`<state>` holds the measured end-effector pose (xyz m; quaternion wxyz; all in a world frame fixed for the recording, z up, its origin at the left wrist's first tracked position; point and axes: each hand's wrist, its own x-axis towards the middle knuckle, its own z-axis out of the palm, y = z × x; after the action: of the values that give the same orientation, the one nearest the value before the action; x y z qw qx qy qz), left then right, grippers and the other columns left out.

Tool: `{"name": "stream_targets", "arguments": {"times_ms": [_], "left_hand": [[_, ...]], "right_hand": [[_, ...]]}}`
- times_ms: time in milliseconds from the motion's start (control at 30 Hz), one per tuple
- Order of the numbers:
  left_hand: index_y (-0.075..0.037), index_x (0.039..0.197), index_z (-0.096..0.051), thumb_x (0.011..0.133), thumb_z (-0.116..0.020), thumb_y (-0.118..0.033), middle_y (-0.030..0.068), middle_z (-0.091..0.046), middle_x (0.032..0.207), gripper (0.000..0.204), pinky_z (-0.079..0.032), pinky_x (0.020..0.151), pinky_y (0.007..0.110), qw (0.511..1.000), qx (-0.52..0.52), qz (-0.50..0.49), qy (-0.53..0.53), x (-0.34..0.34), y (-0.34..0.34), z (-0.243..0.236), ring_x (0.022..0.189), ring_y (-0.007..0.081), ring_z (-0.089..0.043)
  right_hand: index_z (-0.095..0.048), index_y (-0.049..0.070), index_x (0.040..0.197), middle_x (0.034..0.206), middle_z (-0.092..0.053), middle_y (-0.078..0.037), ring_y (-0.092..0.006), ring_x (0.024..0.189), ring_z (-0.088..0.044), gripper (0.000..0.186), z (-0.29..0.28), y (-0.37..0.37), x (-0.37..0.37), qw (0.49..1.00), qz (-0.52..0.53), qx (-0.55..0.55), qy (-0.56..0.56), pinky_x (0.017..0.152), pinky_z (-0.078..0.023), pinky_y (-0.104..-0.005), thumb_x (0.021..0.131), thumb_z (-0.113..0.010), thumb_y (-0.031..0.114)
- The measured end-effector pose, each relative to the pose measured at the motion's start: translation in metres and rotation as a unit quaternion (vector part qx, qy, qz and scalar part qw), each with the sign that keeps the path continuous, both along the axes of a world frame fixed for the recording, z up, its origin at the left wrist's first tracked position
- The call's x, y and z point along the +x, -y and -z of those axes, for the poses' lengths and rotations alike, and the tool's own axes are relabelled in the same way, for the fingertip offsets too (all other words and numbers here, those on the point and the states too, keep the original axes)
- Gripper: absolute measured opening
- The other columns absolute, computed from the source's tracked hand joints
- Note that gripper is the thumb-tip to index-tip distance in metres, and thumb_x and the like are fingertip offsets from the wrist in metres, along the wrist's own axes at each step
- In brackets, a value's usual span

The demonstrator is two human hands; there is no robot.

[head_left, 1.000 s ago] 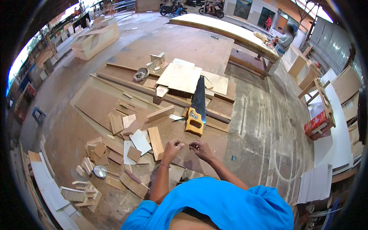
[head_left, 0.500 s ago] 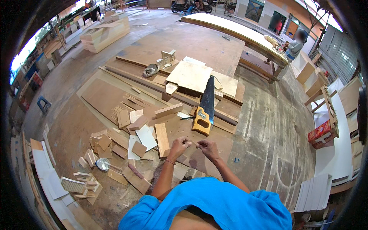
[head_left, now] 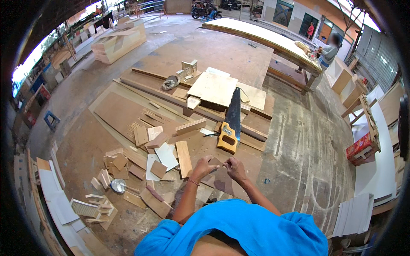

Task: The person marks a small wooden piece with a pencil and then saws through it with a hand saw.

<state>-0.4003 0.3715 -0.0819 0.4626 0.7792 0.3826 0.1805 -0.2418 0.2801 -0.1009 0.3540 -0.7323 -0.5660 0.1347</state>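
Note:
My left hand point(head_left: 204, 168) and my right hand point(head_left: 235, 170) are raised in front of me, fingertips close together. Both have their fingers drawn into a pinch. Whatever lies between them, if anything, is too small to name. Just beyond them lies a handsaw point(head_left: 229, 134) with a yellow-brown wooden handle and a dark blade. The blade's far end rests by a pale square board point(head_left: 212, 88). Left of my left hand a light wooden block point(head_left: 184, 158) lies on the brown sheet, beside white offcuts point(head_left: 166, 156).
Several wood scraps point(head_left: 120, 162) and a small tin point(head_left: 118, 185) lie at the left. Long wooden strips point(head_left: 162, 95) cross the work sheet. A long white-topped table point(head_left: 256, 36) stands far right, a co-worker point(head_left: 329, 52) at its end. A red box point(head_left: 361, 149) sits at the right.
The view has shifted slightly, so the things sit a little lower and to the right. My left fingers stretch more toward my right hand; both hands stay close together.

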Motion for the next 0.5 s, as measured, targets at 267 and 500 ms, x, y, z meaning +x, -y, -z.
{"name": "stream_targets", "arguments": {"times_ms": [267,500], "left_hand": [[0.006,0.09,-0.06,0.067,-0.071,-0.025,0.0246,-0.06,0.082,0.04,-0.045,0.068,0.038,0.998,0.039,-0.039,0.035,0.011,0.008,0.003,0.078,0.0289,-0.06],[0.005,0.096,-0.06,0.067,-0.07,-0.025,0.0251,-0.061,0.087,0.042,-0.046,0.072,0.039,0.999,0.008,-0.045,0.014,0.0,-0.006,0.02,0.084,0.0308,-0.061]], "right_hand": [[-0.054,0.006,0.078,0.078,-0.056,-0.012,-0.0323,0.07,-0.057,0.012,-0.006,0.003,-0.003,0.999,0.015,0.02,0.039,0.057,-0.044,-0.0406,0.077,-0.06,0.016],[-0.054,0.004,0.078,0.073,-0.055,-0.013,-0.0301,0.067,-0.056,0.01,0.005,-0.014,0.0,0.992,-0.047,0.117,-0.022,0.058,-0.044,-0.0381,0.076,-0.061,0.009]]}}
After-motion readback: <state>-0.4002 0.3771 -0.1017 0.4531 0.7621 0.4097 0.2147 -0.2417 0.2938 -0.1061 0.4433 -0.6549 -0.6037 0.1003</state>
